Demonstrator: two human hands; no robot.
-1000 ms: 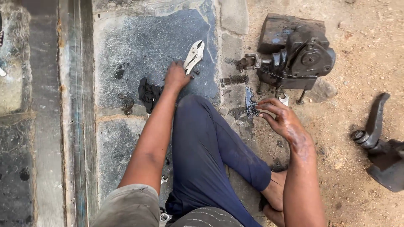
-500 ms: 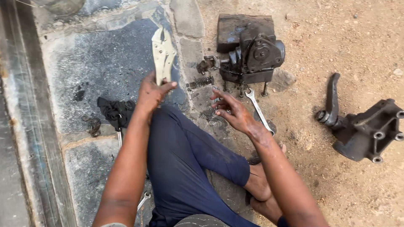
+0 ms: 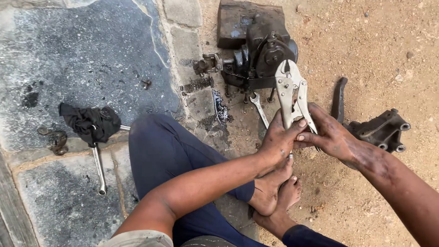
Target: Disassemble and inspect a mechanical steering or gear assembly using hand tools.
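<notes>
Silver locking pliers (image 3: 291,91) stand jaws-up in front of me, over sandy ground. My left hand (image 3: 277,139) grips the lower handles of the pliers. My right hand (image 3: 330,134) also holds the handles from the right side, fingers touching the left hand. Just beyond the pliers' jaws sits a dark greasy gearbox-like machine part (image 3: 257,55) with a short shaft sticking out to the left. A spanner (image 3: 259,109) lies on the ground below that part.
A dark cast bracket (image 3: 379,130) and a curved lever (image 3: 339,98) lie at right. A black rag (image 3: 87,121) over a socket wrench (image 3: 98,167) rests on the stone slab at left. My blue-trousered legs and bare feet (image 3: 274,196) fill the middle.
My left hand lifted the pliers off the stone slab and carried them right, over the sand. My right hand came up and took hold of the handles too.
</notes>
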